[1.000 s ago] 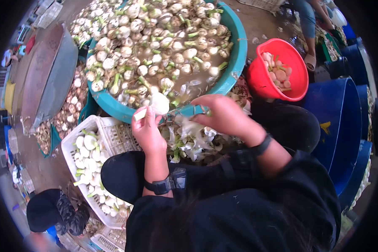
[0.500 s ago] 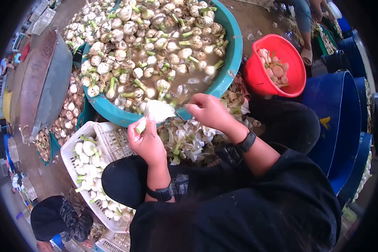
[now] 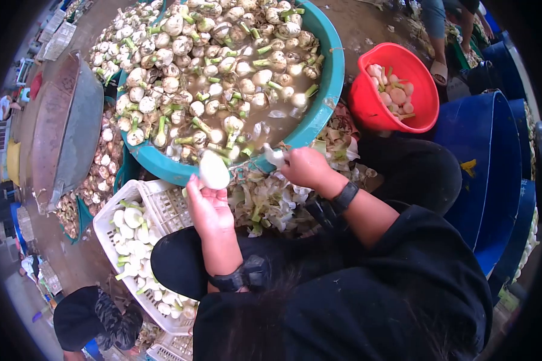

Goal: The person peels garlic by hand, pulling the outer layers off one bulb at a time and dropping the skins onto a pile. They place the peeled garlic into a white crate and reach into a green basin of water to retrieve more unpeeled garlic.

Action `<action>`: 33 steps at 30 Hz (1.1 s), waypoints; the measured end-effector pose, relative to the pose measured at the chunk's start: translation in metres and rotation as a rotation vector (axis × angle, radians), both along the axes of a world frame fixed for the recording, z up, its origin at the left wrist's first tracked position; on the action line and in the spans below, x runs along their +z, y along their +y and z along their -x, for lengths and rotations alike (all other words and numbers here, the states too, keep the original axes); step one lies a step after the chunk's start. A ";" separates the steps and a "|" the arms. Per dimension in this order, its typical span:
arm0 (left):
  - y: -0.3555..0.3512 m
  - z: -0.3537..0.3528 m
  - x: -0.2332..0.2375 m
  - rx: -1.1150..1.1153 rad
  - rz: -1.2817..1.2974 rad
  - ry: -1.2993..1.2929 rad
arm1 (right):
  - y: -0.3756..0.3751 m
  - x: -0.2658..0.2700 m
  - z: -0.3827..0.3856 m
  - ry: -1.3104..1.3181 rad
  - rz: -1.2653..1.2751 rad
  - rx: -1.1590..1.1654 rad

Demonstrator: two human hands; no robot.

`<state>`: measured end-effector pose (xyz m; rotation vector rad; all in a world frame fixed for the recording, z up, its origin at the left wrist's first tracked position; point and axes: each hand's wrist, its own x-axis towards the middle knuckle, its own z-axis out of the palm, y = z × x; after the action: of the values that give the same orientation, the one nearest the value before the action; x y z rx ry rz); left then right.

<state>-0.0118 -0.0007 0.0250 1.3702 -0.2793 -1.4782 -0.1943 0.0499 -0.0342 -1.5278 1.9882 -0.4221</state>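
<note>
A smooth white peeled bulb rests against the fingers of my left hand, palm turned up. To its right, my right hand is closed on a pale piece of peel, beside the near rim of the teal tub. Muddy water and many unpeeled bulbs with cut green stems fill the tub. Below my left hand stands a white plastic crate holding clean white bulbs. A heap of peelings lies between my hands and my legs.
A red basin with pinkish bulbs stands at the right, near blue barrels. A metal wheelbarrow is at the left. One person is at the lower left; another person's foot shows at the upper right.
The bulb in my left hand now shows a smooth surface, and my left palm has turned upward. My right hand has moved slightly right and down, with a piece of peel now visible in it.
</note>
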 end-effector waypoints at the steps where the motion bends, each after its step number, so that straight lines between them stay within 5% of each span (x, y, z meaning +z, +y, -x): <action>1: -0.004 -0.009 0.000 -0.057 -0.070 0.082 | -0.003 0.006 -0.003 -0.005 -0.001 0.004; 3: -0.002 -0.014 -0.003 -0.102 -0.078 0.129 | -0.013 0.035 -0.011 -0.209 -0.129 0.072; 5: -0.001 -0.012 -0.002 -0.157 -0.079 0.181 | -0.020 0.058 -0.030 -0.553 0.068 0.162; 8: -0.003 -0.008 0.005 -0.084 -0.064 0.103 | -0.030 0.051 -0.057 -0.500 0.375 0.274; 17: 0.009 0.017 0.006 0.051 0.236 -0.385 | -0.032 0.069 -0.067 -0.468 0.312 0.094; 22: 0.009 -0.003 -0.010 -0.018 0.079 -0.025 | -0.034 0.043 -0.064 -0.192 0.391 0.165; 23: 0.010 -0.014 -0.013 -0.114 0.020 0.130 | -0.036 0.036 -0.056 -0.145 0.178 0.077; 26: 0.003 -0.029 -0.011 -0.040 -0.080 0.206 | -0.030 -0.003 -0.029 -0.062 -0.021 0.191; 29: 0.007 -0.021 -0.012 -0.061 -0.066 0.156 | -0.026 0.052 -0.053 -0.314 0.131 0.216; 33: 0.003 0.016 0.015 0.060 -0.067 0.033 | -0.035 0.069 -0.071 -0.246 0.290 0.171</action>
<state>-0.0274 0.0027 0.0396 1.3944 -0.1682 -1.4699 -0.1231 0.0150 0.0350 -1.7115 1.6464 -0.8130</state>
